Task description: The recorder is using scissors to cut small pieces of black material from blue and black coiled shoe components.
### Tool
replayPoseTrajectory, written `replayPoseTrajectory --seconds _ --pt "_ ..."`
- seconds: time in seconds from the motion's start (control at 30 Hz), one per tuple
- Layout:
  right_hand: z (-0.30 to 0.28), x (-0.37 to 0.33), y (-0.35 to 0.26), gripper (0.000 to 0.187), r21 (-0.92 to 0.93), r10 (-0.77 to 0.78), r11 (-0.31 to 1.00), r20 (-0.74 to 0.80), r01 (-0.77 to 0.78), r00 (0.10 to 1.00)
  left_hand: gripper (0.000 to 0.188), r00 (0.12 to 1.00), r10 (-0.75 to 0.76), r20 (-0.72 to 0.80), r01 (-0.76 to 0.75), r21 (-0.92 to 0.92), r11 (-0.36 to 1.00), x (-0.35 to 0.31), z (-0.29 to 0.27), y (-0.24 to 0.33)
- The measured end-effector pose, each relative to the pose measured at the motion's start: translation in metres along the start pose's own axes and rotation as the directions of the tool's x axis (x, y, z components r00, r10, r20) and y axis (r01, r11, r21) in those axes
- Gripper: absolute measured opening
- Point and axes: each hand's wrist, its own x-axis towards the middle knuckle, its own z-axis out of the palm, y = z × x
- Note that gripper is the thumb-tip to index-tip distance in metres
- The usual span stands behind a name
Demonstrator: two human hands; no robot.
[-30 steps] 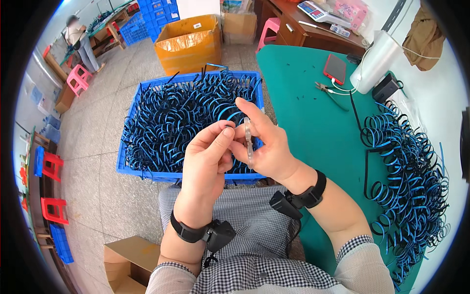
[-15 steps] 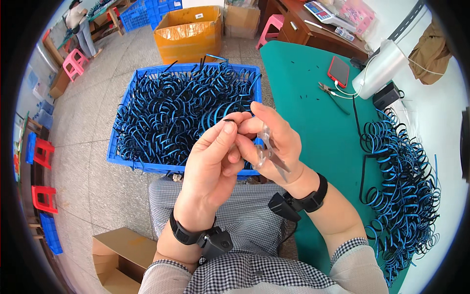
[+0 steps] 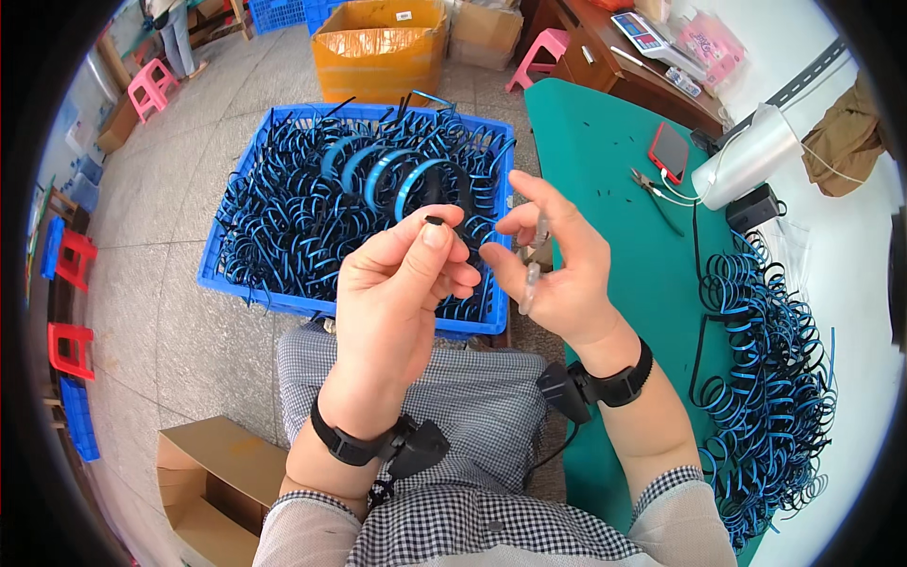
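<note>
1. Between thumb and forefinger of the left hand [image 3: 387, 293], pinched tight above the near part of the crate: the short black end of a strip [image 3: 434, 220], apparently continuing into the wide blue coil [image 3: 378, 180] just beyond.
2. On the fingers of the right hand [image 3: 570, 269], half open, with thumb and forefinger apart and clear of the strip: clear-handled scissors [image 3: 529, 288], by their loops; blades not discernible.
3. Judged by present state: one strip in hand, not yet laid down. Beneath it, heaped to the rim of a blue crate [image 3: 283, 301]: many black-and-blue coils [image 3: 293, 208]. Along the right of the tabletop [image 3: 652, 274]: a second pile [image 3: 770, 378]. Cannot tell which heap, if either, counts as finished.
4. Scattered on the green tabletop, far side: dark scraps [image 3: 602, 194], possibly offcuts; farther right, pliers [image 3: 646, 181], a red-edged phone [image 3: 670, 151] and a pale roll [image 3: 751, 161].
5. Around the room, on a grey floor [image 3: 132, 312]: at near left, an open carton [image 3: 222, 463]; at far centre, a large taped carton [image 3: 378, 57]; at left, red stools [image 3: 74, 257]; at far left, a pink stool [image 3: 151, 90] and another person [image 3: 178, 42], partly cut off.
</note>
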Motion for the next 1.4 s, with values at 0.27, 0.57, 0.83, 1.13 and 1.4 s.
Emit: replayPoseTrajectory --seconds 0.27,0.57,0.83,1.13,1.4 --pt "0.004 0.000 0.000 0.061 -0.205 -0.089 0.971 0.154 0.120 0.984 0.015 0.945 0.327 0.012 -0.290 0.490 0.822 -0.005 0.003 0.004" --pt "0.003 0.001 0.000 0.057 -0.239 -0.109 0.960 0.172 0.149 0.979 0.018 0.918 0.391 0.065 -0.353 0.582 0.733 -0.008 0.006 0.003" --pt "-0.002 0.001 -0.012 0.055 -0.113 0.176 0.983 0.318 -0.147 0.931 0.018 0.929 0.354 0.105 -0.360 0.471 0.805 -0.008 0.005 0.009" --pt "-0.005 -0.001 -0.012 0.057 0.139 0.331 0.883 0.492 -0.448 0.805 0.017 0.954 0.289 0.083 -0.297 0.396 0.869 -0.005 0.004 0.016" --pt "-0.003 0.000 -0.016 0.058 0.189 0.330 0.856 0.518 -0.482 0.789 0.008 0.968 0.248 0.027 -0.241 0.360 0.901 -0.002 0.004 0.015"
